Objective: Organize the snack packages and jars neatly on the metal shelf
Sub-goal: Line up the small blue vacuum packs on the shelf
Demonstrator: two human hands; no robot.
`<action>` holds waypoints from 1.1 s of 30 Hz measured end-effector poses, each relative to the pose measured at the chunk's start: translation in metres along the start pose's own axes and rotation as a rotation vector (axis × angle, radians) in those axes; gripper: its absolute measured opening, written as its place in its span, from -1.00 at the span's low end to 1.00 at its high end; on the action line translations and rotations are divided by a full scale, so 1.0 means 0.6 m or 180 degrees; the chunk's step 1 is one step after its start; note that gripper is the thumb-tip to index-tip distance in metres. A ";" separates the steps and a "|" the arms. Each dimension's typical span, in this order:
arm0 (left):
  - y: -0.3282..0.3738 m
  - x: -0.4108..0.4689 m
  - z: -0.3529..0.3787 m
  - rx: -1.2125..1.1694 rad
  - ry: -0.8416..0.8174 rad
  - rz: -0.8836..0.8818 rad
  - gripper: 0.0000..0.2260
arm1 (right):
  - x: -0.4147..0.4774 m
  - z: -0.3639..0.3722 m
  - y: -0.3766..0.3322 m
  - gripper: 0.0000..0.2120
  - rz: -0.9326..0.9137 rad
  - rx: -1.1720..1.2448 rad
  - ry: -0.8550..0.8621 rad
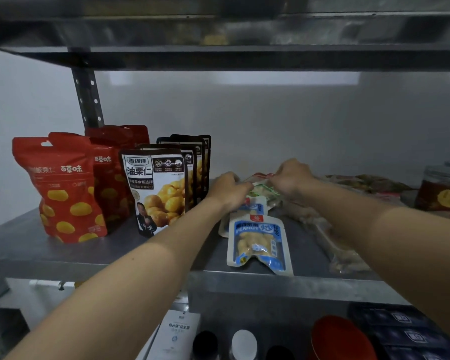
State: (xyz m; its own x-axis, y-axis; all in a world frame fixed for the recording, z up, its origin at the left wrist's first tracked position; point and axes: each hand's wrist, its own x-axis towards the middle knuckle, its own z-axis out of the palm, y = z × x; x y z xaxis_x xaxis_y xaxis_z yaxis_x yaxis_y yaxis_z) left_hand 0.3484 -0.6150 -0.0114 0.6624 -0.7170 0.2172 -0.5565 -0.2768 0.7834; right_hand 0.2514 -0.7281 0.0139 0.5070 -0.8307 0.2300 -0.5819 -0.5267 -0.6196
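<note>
Red pouches (63,188) stand at the shelf's (63,258) left end, black pouches (159,188) beside them. Peanut packs (257,242) lie flat near the front edge, a green packet (264,190) behind. A jar (442,190) stands far right.

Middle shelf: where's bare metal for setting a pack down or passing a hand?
Bare: shelf front-left, ahead of the red pouches; the gap between black pouches and blue peanut packet, under the left forearm; a narrow strip between that packet and the clear packs. Crowded: centre-right, where left hand and right hand grip a green-white packet, through to the jar.
</note>
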 end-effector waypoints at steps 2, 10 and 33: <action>0.009 0.029 0.008 -0.0125 0.0123 -0.0029 -0.57 | 0.022 -0.002 0.003 -0.69 0.0161 0.0167 -0.0040; 0.004 0.144 0.036 -0.0427 0.0254 -0.0339 -0.76 | 0.093 0.015 0.027 -0.68 0.0596 0.0590 -0.0345; -0.007 0.215 0.050 -0.1430 0.0733 -0.0646 -0.74 | 0.129 0.031 0.010 -0.77 0.0522 0.1585 -0.0606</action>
State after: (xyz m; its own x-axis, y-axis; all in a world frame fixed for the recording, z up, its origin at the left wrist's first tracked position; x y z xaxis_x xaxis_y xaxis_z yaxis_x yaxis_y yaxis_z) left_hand 0.4215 -0.7255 -0.0041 0.8551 -0.5048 0.1181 -0.1701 -0.0581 0.9837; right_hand 0.2990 -0.7923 0.0144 0.5679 -0.8230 -0.0104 -0.3157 -0.2061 -0.9262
